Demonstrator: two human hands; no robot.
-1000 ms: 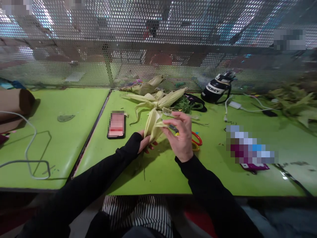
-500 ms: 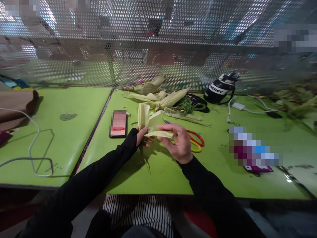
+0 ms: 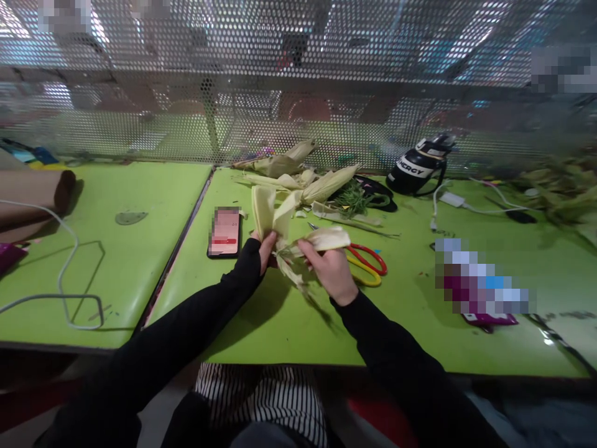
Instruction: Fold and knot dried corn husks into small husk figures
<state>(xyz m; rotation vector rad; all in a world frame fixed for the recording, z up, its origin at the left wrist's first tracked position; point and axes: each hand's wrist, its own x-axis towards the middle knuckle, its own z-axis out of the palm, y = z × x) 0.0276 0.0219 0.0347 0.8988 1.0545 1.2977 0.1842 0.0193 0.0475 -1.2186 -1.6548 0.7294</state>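
Observation:
A bunch of pale corn husks [image 3: 263, 208] stands upright in my left hand [image 3: 266, 250], its fingers closed round the lower ends. My right hand [image 3: 330, 269] pinches a separate-looking curved corn husk [image 3: 329, 238] at its near end, close to the bunch. Thin, stringy husk ends hang down between the two hands. Just right of my right hand lie scissors [image 3: 368, 264] with one red and one yellow handle, their blades partly hidden. Beyond both hands, a pile of corn husks [image 3: 326, 185] lies against the perforated screen.
A phone [image 3: 224, 233] lies left of my left hand. Green stringy material [image 3: 352, 198] sits beside the husk pile. Farther right are a black bottle [image 3: 416, 167], a white cable [image 3: 454, 199] and a purple packet [image 3: 489, 318]. A perforated metal screen [image 3: 261, 112] closes off the back.
My right hand has closed on a husk that now points up and right. The bunch in my left hand has tilted a little left, and its stringy ends have swung right.

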